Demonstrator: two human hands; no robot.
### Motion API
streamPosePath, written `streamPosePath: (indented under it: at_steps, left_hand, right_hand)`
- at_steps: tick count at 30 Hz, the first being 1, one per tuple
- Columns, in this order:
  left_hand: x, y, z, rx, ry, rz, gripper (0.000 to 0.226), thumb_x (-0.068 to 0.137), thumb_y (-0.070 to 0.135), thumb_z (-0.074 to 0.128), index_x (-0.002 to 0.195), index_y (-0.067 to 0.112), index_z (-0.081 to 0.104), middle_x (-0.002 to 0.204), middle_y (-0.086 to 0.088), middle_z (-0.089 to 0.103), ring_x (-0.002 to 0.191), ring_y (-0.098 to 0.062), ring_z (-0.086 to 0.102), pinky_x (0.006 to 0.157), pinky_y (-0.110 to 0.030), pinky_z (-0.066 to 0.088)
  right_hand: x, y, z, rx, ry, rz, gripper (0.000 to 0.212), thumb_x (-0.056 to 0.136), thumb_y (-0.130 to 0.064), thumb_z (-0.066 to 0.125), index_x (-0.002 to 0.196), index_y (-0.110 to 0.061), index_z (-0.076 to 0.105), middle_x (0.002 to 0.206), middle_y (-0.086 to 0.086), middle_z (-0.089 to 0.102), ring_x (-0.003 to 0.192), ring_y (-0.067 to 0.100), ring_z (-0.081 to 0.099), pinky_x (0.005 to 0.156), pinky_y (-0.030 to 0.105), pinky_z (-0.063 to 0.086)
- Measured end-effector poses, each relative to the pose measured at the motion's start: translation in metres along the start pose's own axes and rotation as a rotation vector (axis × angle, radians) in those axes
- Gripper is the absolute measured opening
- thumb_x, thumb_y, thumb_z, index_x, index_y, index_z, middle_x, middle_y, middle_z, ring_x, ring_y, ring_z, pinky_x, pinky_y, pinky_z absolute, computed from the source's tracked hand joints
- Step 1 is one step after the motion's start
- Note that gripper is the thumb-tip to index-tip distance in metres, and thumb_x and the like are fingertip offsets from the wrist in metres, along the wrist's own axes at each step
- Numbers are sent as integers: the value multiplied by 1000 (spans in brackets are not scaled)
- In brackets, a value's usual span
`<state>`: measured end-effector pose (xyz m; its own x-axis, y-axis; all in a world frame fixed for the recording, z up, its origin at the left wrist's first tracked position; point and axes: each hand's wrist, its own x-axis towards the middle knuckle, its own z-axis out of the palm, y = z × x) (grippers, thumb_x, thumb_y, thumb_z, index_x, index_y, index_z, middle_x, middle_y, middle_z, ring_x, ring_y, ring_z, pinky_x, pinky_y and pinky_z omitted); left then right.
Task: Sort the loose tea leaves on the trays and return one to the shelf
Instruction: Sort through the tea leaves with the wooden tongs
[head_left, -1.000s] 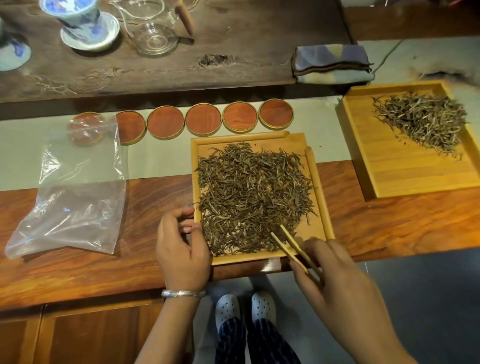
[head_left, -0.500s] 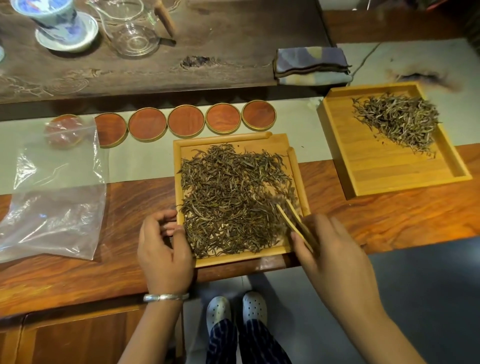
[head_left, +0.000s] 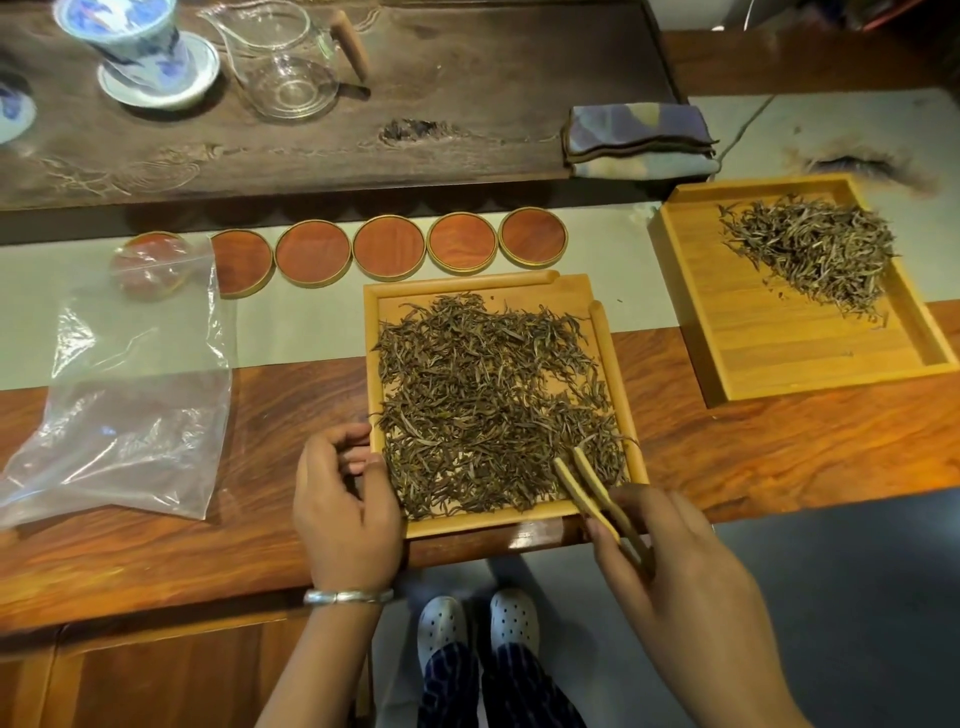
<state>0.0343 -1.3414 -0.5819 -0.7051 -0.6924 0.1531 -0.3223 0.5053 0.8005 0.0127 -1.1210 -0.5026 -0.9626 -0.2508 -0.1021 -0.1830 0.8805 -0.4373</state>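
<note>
A bamboo tray (head_left: 618, 374) sits at the table's front edge, covered with a wide spread of dark loose tea leaves (head_left: 488, 400). My right hand (head_left: 670, 561) holds bamboo tweezers (head_left: 592, 493), their tips resting in the leaves at the tray's near right corner. My left hand (head_left: 345, 509) rests on the tray's near left edge, fingers curled loosely with nothing in them. A second bamboo tray (head_left: 779, 358) stands at the right, with a smaller pile of tea leaves (head_left: 815, 249) in its far half.
A clear plastic bag (head_left: 130, 395) lies at the left. Several round wooden coasters (head_left: 389, 247) line up behind the near tray. Farther back stand a glass pitcher (head_left: 280, 57), a blue-and-white cup (head_left: 140, 47) and a folded cloth (head_left: 639, 137). My feet show below the table edge.
My right hand has kept the tweezers in the leaves at the tray's near right corner, shifting them slightly. My left hand stays at the tray's left edge. The camera view has drifted.
</note>
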Motion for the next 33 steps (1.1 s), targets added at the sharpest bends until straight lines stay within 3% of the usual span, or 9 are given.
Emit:
streamPosePath:
  at_steps: [3, 10, 14, 19, 21, 25, 29, 33]
  left_hand:
    - [0, 0, 0, -7, -1, -2, 20, 82, 11, 49, 99, 4, 58, 92, -1, 58, 77, -1, 46, 71, -1, 34]
    - [0, -1, 1, -8, 8, -5, 21, 81, 11, 49, 99, 6, 59, 93, 1, 58, 78, -1, 47, 73, 0, 33]
    - [1, 0, 0, -31, 6, 0, 23, 82, 16, 46, 99, 8, 58, 91, 4, 57, 81, 11, 50, 72, 1, 33]
    - [0, 1, 0, -25, 1, -10, 22, 81, 12, 48, 100, 10, 59, 91, 4, 57, 84, 16, 49, 70, 2, 33]
    - [1, 1, 0, -24, -5, -14, 22, 81, 12, 49, 101, 9, 59, 91, 5, 56, 86, 19, 49, 70, 4, 33]
    - [0, -2, 1, -24, -6, -53, 23, 82, 19, 46, 101, 15, 58, 94, 5, 58, 84, 12, 50, 71, 3, 32]
    - [-1, -5, 2, -18, -11, -65, 23, 83, 20, 46, 102, 17, 57, 94, 5, 59, 80, 0, 49, 70, 1, 33]
    - [-1, -4, 3, -22, -16, -70, 22, 83, 21, 45, 102, 19, 56, 94, 5, 58, 82, -4, 52, 70, -6, 35]
  right_hand:
    - [1, 8, -5, 1, 46, 23, 18, 81, -38, 61, 95, -26, 59, 84, -9, 56, 60, 17, 61, 42, 28, 42]
    - [16, 2, -3, 41, 42, -40, 22, 84, -39, 57, 98, -22, 60, 88, -5, 58, 69, 20, 61, 47, 33, 47]
    - [53, -9, -5, 37, 103, -93, 24, 87, -35, 58, 102, -17, 60, 89, -2, 58, 73, 20, 57, 54, 30, 42]
    - [85, -41, 7, 28, -12, -268, 25, 90, -42, 53, 108, -24, 55, 95, -10, 53, 72, 11, 54, 53, 24, 46]
    - [84, -48, 16, 0, -71, -303, 25, 91, -45, 49, 107, -26, 52, 94, -9, 53, 73, 13, 57, 56, 33, 53]
    - [86, -39, 27, -20, -101, -257, 25, 92, -43, 49, 109, -24, 51, 99, -6, 55, 80, 17, 59, 63, 37, 53]
    - [92, -24, 20, -18, -24, -224, 25, 92, -40, 53, 109, -22, 53, 99, -4, 57, 78, 15, 57, 56, 30, 48]
    - [95, -20, 15, -36, -7, -204, 27, 91, -39, 55, 110, -21, 54, 98, -2, 58, 80, 19, 58, 58, 33, 48]
